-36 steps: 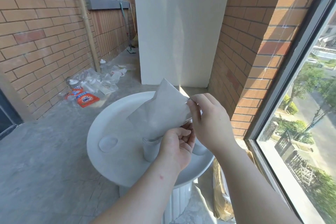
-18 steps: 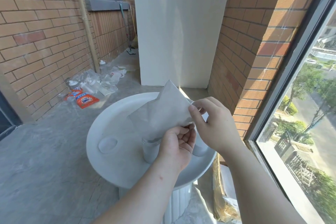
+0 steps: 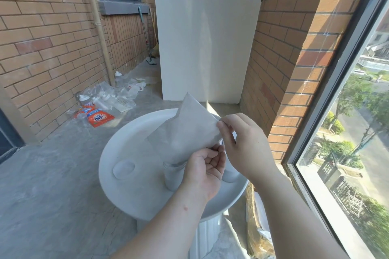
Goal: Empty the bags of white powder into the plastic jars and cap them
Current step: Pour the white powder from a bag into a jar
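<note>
Currently, the translucent white plastic bag (image 3: 185, 130) is held tilted over the round white desk (image 3: 130, 136), with its lower end set at the mouth of the clear plastic jar (image 3: 172, 176). The jar stands upright on the desk. The bag's right edge is pinched by the right hand (image 3: 244, 145); its lower edge is gripped by the left hand (image 3: 205, 171), fingers curled. A round white lid (image 3: 123, 168) lies flat left of the jar, apart. A second white container (image 3: 230, 172), probably another jar, is mostly hidden behind the hands.
</note>
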`<move>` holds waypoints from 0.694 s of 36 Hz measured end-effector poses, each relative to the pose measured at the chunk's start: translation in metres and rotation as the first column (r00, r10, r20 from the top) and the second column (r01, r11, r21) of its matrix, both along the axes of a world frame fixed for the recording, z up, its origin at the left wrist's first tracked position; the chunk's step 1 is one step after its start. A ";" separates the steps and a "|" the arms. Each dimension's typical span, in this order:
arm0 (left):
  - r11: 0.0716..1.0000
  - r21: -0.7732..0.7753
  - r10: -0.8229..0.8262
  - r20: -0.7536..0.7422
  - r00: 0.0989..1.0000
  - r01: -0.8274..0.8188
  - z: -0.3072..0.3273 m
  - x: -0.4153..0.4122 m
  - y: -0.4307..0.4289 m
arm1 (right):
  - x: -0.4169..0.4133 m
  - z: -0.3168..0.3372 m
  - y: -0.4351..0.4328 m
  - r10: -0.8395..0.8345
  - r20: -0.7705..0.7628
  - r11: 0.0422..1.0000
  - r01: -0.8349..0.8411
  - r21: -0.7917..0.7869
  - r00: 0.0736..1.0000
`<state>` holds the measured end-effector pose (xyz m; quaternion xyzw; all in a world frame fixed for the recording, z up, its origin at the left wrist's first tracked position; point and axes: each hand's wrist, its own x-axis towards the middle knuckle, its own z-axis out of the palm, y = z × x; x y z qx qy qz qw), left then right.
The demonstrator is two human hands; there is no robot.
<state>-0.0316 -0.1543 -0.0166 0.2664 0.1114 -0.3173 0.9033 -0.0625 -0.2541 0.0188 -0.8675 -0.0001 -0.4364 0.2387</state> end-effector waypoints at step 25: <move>1.000 -0.001 -0.002 -0.023 1.000 0.002 0.002 -0.001 0.001 | 0.003 0.004 0.007 -0.070 0.015 0.997 0.071 -0.042 0.997</move>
